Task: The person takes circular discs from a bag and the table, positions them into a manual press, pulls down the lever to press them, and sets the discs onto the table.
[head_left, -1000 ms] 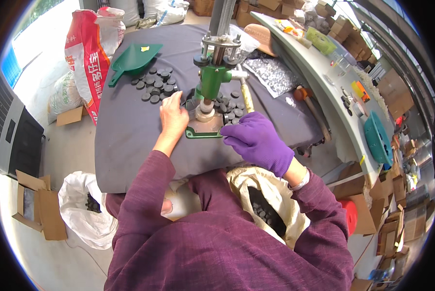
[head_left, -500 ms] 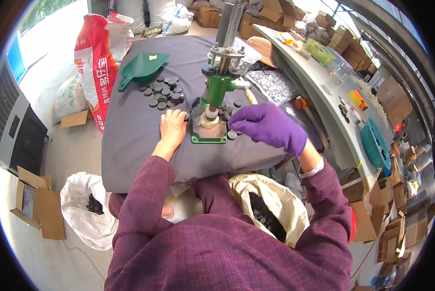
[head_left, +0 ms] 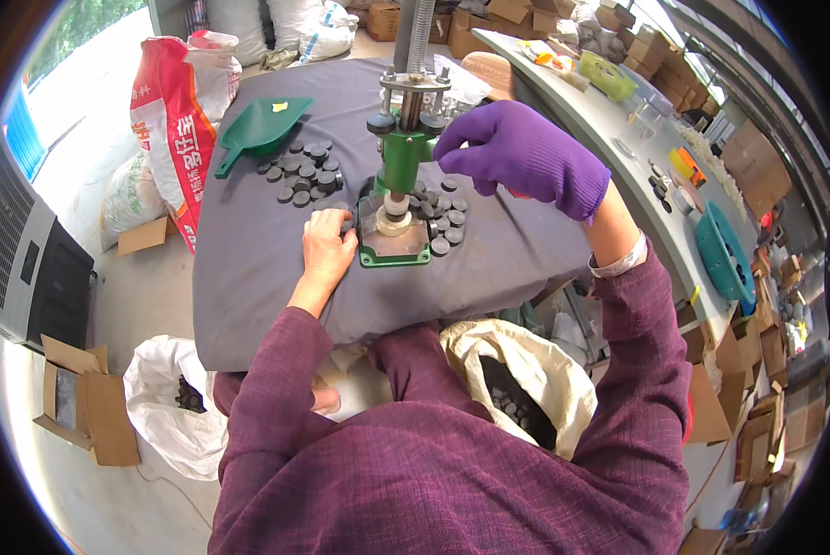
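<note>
My bare left hand point(head_left: 325, 245) rests on the cloth just left of the green hand press point(head_left: 401, 166). Its fingers are bent and closed on a small black disc point(head_left: 347, 223) beside the press base. My right hand point(head_left: 535, 157), in a purple knitted glove, is raised to the right of the press with fingers curled; it covers the spot of the side lever, and what it grips is hidden. Under the press ram sits a pale round die point(head_left: 394, 222). Black discs lie in a left pile point(head_left: 304, 174) and a right group point(head_left: 447, 222).
A green dustpan point(head_left: 262, 128) lies at the far left of the grey cloth point(head_left: 276, 277). Open sacks stand below, one white point(head_left: 170, 435) and one cream point(head_left: 572, 416), with black pieces inside. A long side table point(head_left: 619, 139) with a teal basket point(head_left: 722, 250) runs along the right.
My right hand has risen from beside the press base to lever height, uncovering discs there. My left hand remains beside the base. The whole view has shifted slightly.
</note>
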The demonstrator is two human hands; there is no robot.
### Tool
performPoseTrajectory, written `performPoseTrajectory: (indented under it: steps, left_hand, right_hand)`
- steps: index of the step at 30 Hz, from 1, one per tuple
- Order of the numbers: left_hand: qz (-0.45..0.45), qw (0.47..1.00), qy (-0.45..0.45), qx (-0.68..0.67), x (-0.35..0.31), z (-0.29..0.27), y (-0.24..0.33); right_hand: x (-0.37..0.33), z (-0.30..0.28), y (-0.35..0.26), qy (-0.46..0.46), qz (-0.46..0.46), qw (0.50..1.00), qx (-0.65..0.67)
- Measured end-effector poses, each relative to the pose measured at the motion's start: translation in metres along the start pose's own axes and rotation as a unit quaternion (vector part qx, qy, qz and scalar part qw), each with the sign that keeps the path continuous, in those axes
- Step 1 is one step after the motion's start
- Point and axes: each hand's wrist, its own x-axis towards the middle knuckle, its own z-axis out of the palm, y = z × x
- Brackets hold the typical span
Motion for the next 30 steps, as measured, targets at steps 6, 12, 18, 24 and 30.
performPoseTrajectory:
  steps: [6, 12, 18, 24, 30]
  left_hand:
    - [-0.131, 0.99, 0.042, 0.041, -0.003, -0.006, -0.029]
    - [-0.017, 0.999, -0.03, 0.006, -0.004, -0.013, -0.025]
    - [-0.032, 0.981, -0.12, 0.148, 0.003, -0.004, -0.002]
    - [-0.047, 0.993, -0.06, 0.087, 0.002, 0.0, -0.009]
    - [-0.134, 0.983, -0.038, -0.123, 0.001, -0.009, 0.034]
  right_hand:
    - [0.005, 0.003, 0.01, 0.018, -0.034, 0.999, 0.03]
    - [0.008, 0.002, 0.022, 0.012, -0.073, 0.996, 0.057]
    - [0.005, 0.006, 0.017, 0.002, -0.048, 0.995, 0.086]
    - [0.005, 0.004, 0.017, 0.008, -0.043, 0.997, 0.068]
    - [0.007, 0.004, 0.023, 0.007, -0.099, 0.992, 0.073]
